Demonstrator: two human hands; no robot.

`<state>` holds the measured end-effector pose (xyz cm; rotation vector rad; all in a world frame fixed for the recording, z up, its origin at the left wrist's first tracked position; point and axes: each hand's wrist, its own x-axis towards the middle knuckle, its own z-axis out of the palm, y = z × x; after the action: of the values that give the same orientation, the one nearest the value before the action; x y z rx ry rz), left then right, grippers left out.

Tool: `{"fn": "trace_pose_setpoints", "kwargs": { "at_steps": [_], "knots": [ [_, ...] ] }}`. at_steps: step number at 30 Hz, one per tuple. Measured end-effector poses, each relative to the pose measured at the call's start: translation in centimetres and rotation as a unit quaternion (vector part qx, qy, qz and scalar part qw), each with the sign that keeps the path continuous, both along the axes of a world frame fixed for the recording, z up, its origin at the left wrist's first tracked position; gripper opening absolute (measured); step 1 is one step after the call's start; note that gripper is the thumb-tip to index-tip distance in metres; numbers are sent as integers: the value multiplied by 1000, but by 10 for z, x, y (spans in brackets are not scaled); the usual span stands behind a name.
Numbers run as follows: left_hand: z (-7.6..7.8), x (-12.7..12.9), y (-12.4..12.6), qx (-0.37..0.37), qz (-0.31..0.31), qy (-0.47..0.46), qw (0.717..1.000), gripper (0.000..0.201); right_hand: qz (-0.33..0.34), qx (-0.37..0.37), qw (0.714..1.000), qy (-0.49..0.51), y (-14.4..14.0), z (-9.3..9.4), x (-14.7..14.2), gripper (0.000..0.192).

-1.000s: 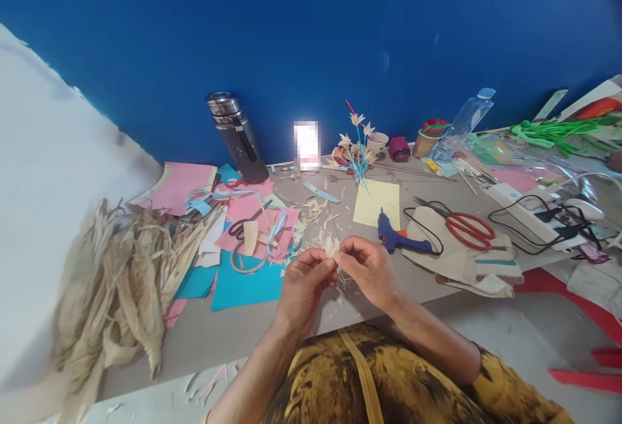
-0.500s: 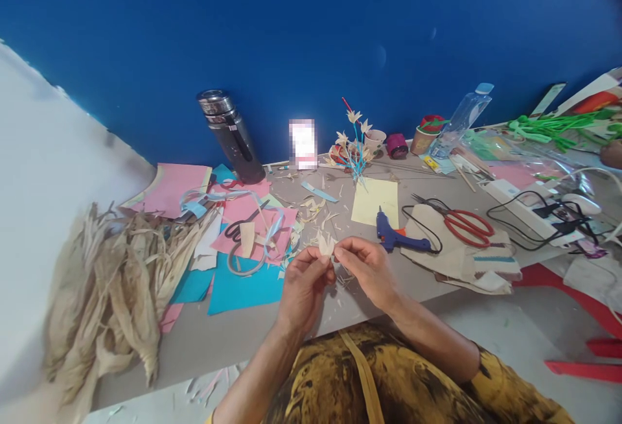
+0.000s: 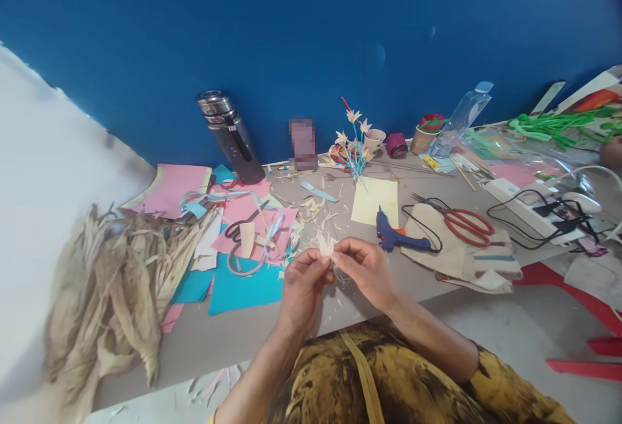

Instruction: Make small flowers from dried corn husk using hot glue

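A small cream piece of dried husk [image 3: 326, 244], cut into pointed petals, is pinched upright above the table's front part. My left hand [image 3: 305, 284] grips its base from the left, thumb and fingers closed. From the right, my right hand [image 3: 362, 267] pinches its lower right edge between thumb and forefinger. Cream scraps [image 3: 321, 213] lie on the table just beyond it. To the right of my right hand is a blue glue gun [image 3: 398, 236]. Farther back stand finished husk flowers [image 3: 357, 142] on blue stems.
Dried corn husks [image 3: 116, 294] hang over the table's left edge. Pink and blue paper [image 3: 245, 288], dark scissors [image 3: 236, 226] and a thermos [image 3: 232, 139] are on the left. Red-handled scissors [image 3: 469, 224] lie on cloth at right, near a power strip [image 3: 529, 213]. A water bottle [image 3: 461, 119] leans behind.
My right fingers have shifted slightly left, closer against the husk piece. The phone-like screen at the back has gone from bright to dark.
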<state>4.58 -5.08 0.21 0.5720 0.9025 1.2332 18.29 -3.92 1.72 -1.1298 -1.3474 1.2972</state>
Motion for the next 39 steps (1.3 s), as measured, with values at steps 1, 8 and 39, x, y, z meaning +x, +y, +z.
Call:
{"fn": "trace_pose_setpoints", "kwargs": {
  "at_steps": [1, 8, 39],
  "knots": [
    [0, 0, 0, -2, 2, 3, 1000, 19, 1, -1, 1000, 0, 0, 0, 0, 18],
    [-2, -1, -2, 23, 5, 81, 996, 19, -1, -11, 1000, 8, -2, -4, 1, 16],
    [-4, 2, 0, -5, 0, 89, 996, 23, -58, -2, 998, -40, 2, -8, 19, 25]
  ]
}}
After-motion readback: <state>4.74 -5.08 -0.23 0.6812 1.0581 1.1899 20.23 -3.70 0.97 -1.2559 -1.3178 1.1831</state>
